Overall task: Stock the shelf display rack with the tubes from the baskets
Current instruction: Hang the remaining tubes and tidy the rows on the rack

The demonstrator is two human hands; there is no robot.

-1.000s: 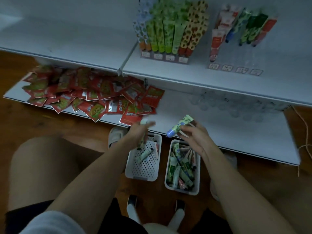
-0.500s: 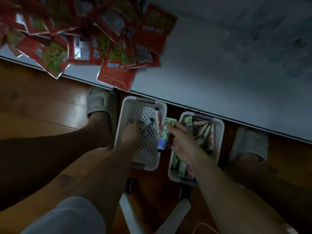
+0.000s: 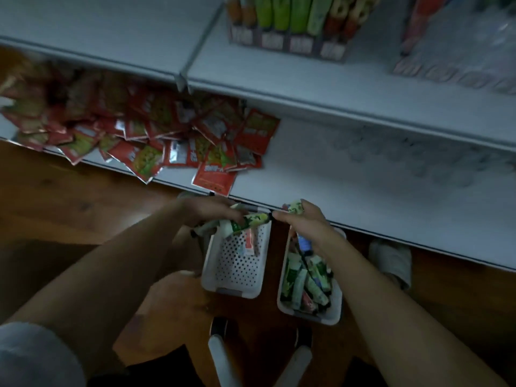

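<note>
Head view: the left hand (image 3: 208, 210) grips a few tubes (image 3: 245, 222), fingers curled round them, above the far end of the left basket (image 3: 236, 293). That white perforated basket sits on the wooden floor (image 3: 69, 196) and holds only a couple of tubes near its far end. The right hand (image 3: 305, 224) is closed round one tube (image 3: 294, 207), whose green printed end sticks up past the thumb and whose blue cap points down over the right basket (image 3: 310, 317). The right basket, just beside the left one, is full of mixed tubes. Both stand close to the edge of the lower shelf (image 3: 349, 174), where red packets (image 3: 156, 135) lie heaped at left. On the upper shelf (image 3: 279, 76) a rack (image 3: 287, 43) holds upright green and orange tubes.
</note>
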